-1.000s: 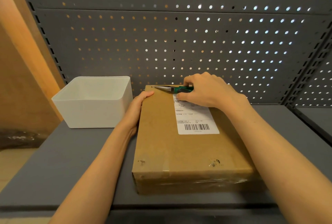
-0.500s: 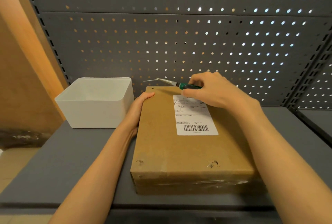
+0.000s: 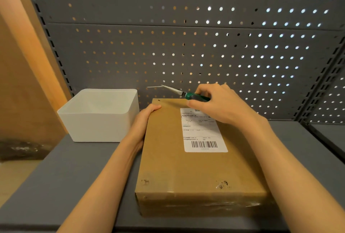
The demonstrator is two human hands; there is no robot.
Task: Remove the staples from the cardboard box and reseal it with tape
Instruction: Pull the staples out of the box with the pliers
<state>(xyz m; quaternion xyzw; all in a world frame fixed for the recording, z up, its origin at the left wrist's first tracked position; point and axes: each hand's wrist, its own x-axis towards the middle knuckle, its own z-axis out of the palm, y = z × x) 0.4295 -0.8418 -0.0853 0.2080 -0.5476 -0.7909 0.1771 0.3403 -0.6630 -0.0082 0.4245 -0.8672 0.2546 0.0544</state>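
Note:
A flat brown cardboard box (image 3: 179, 167) lies on the grey shelf, with a white shipping label (image 3: 202, 135) on its top. Small torn holes mark the near corners of the top, and clear tape covers its near side. My left hand (image 3: 144, 120) rests against the box's far left edge, fingers curled over the top. My right hand (image 3: 222, 105) is above the far edge and grips green-handled needle-nose pliers (image 3: 186, 94). The jaws point left, lifted off the box, and pinch a thin straightened staple (image 3: 154, 86) beyond the far left corner.
A white open plastic bin (image 3: 99, 115) stands to the left of the box, just below the staple. A grey pegboard wall (image 3: 186, 46) rises behind. The grey shelf (image 3: 65, 186) extends left and right. A wooden panel (image 3: 22, 83) borders the left side.
My right hand has lifted the pliers off the box's far edge and up to the left, with a staple pulled out in the jaws. The left hand has stayed on the box.

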